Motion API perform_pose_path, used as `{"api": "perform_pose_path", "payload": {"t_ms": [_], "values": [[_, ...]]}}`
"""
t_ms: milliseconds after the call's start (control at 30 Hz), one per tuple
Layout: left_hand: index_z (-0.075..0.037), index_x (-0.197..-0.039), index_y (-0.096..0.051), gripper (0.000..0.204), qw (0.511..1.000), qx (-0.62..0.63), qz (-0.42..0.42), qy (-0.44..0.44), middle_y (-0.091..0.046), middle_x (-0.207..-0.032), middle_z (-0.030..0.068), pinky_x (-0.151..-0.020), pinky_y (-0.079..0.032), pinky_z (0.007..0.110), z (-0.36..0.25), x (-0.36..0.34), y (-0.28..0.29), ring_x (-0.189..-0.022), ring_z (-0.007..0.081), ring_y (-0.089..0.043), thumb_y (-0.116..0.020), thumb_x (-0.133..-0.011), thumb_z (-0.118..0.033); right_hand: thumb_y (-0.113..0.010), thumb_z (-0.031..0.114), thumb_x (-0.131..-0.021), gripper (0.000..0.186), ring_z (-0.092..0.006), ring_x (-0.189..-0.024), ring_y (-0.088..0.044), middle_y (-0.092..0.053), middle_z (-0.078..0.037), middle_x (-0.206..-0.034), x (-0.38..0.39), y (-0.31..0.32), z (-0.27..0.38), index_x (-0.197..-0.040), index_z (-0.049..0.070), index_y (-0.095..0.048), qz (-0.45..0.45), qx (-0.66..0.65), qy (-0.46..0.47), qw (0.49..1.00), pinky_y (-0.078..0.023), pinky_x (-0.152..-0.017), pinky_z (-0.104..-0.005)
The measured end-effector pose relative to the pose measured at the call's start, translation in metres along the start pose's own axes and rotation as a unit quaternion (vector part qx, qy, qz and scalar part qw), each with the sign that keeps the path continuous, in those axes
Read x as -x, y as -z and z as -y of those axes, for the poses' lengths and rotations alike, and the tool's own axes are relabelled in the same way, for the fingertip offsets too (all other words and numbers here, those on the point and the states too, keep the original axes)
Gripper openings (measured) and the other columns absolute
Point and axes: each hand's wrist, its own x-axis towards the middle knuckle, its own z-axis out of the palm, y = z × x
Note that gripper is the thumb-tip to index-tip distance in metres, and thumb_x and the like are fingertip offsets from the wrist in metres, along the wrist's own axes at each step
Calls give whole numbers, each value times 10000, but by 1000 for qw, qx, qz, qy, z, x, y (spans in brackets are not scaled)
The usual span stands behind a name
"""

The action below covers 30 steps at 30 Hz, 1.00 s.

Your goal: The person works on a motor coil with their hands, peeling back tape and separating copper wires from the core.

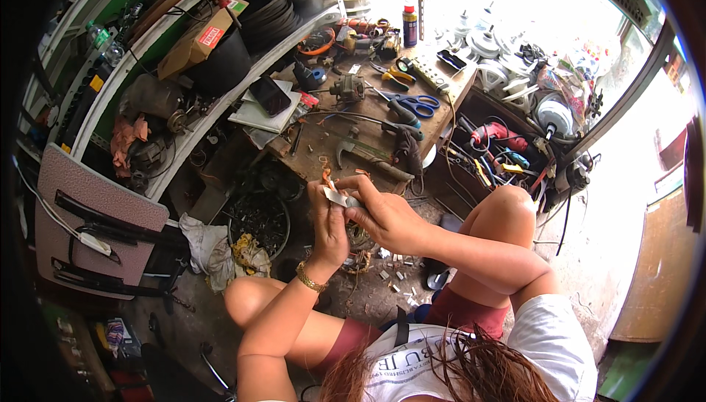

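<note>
Both my hands meet just in front of the wooden table's near edge. My left hand [330, 230], with a gold bracelet at its wrist, is closed in a pinch on a small orange, copper-coloured piece [328, 177] that looks like wire. Closed round a flat metal blade [336, 197], my right hand [394, 219] holds it against the left fingers, across the lower end of that piece. Fingers partly hide where blade and piece meet. On the table beyond lie a hammer [371, 158] and blue-handled scissors [418, 105].
A small motor [348, 89], a phone [271, 96], yellow-handled pliers [393, 75] and a power strip [429, 75] lie on the table [316, 153]. Right of it stands a box of tools with a red power tool [498, 135]. A basin of dark scraps [259, 222] sits at left.
</note>
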Motion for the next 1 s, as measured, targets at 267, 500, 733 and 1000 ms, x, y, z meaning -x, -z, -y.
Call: {"api": "perform_pose_path", "payload": {"t_ms": [267,500,733,1000], "values": [[-46,-994,-414,267,984,-136,-61,-96,-355,-1004,40,-657,-407,231,5,0,-11,-783,85,-422,-412,-1017,-312,-471,153,-977,292,-298,-863,-634,-625,-178,-954,-4,-11,-6,-1248,60,-415,-80,-150,8,985,-471,-743,-369],[-139,-921,-411,188,973,209,-91,30,-436,-901,-32,-593,-374,179,-9,-4,-2,-748,46,-455,-566,-943,-244,-518,251,-978,288,-137,-728,-546,-590,-72,-798,-9,37,-19,-1137,11,-505,74,-157,-11,985,-454,-658,-294],[-150,-845,-384,187,921,359,-67,138,-455,-779,-41,-493,-346,194,-14,-13,11,-600,49,-447,-552,-920,-121,-707,286,-866,394,-100,-871,-509,-575,-39,-930,-18,30,-37,-1047,-22,-542,-39,-105,-59,992,-442,-756,-284],[-177,-996,-431,123,900,386,-4,204,-557,-826,-9,-520,-397,222,-14,-10,7,-645,102,-536,-478,-995,-290,-609,41,-860,148,-109,-727,-485,-626,-73,-768,-24,10,-28,-1000,-1,-584,-73,-201,-30,976,-450,-676,-313]]}}
